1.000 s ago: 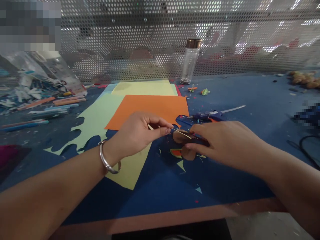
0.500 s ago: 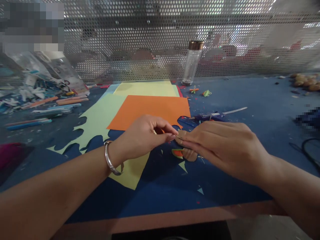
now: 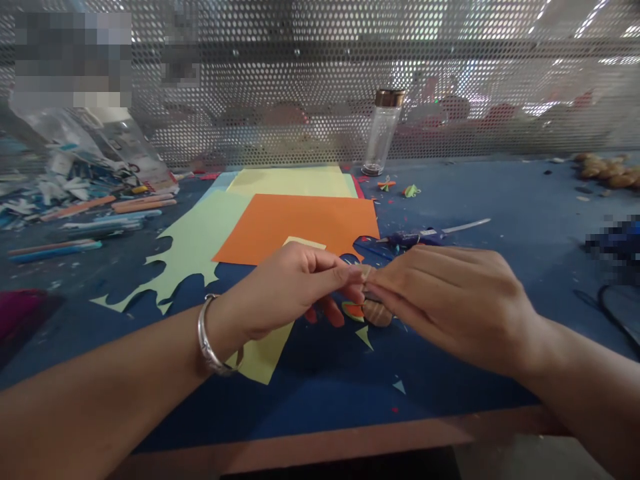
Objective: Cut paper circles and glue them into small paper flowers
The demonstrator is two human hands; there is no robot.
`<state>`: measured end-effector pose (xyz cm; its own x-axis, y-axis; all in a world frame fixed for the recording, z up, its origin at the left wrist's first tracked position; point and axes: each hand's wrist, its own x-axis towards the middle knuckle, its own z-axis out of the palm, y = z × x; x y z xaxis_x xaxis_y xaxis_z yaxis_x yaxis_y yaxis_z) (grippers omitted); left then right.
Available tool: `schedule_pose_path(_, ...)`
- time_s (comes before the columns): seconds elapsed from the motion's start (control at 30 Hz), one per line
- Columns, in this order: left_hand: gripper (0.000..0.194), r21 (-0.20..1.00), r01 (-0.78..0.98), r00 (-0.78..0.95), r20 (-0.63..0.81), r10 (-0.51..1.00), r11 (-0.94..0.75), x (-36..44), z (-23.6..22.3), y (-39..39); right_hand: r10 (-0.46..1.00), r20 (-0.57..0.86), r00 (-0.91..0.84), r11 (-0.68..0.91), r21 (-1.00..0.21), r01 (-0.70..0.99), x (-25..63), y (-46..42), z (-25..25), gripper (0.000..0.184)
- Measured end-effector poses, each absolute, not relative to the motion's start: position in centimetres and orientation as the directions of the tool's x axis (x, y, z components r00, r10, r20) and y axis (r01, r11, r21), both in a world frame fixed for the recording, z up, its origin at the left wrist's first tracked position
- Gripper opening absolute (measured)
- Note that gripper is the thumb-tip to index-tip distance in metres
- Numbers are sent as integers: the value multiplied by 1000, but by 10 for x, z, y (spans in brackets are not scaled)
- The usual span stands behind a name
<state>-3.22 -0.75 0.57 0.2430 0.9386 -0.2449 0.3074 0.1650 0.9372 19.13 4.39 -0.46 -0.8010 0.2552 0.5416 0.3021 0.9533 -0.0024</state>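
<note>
Glare streaks the perforated screen point(image 3: 300, 87) in dim light.

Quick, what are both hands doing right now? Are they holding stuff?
Left hand: thumb and finger pinched closed; whatever is between them can't be made out.
Right hand: fingers pinched closed; what it holds is hidden.

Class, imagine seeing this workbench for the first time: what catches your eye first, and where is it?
The bright orange sheet stands out first, lying just beyond the left hand. Left of it, a pale green sheet has a scalloped near edge. At the back, a clear bottle with a brownish cap stands before the perforated metal screen.
</note>
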Motion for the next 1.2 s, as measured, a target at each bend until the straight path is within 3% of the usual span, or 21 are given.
schedule_pose_path(0.1,33,960,224,225,-218,949,168,-29,1,-6,135,553,-822,963,123,241,190,44,-6,20)
schedule_pose_path(0.17,28,965,200,211,-209,955,168,-29,-2,-4,128,547,-827,970,104,218,188,45,-6,19)
schedule_pose_path(0.43,20,955,239,257,-239,936,179,-29,-5,-6,234,506,-830,972,-92,217,183,45,-10,22)
schedule_pose_path(0.77,14,935,287,313,-297,902,208,-28,-1,-6,451,425,-785,880,-358,312,182,50,-9,10)
schedule_pose_path(1.03,16,923,351,288,-268,919,159,-29,-3,-8,620,253,-743,693,-619,368,179,51,-8,8)
schedule_pose_path(1.2,18,912,389,277,-253,927,133,-30,-3,-7,687,211,-696,624,-662,415,179,52,-9,21)
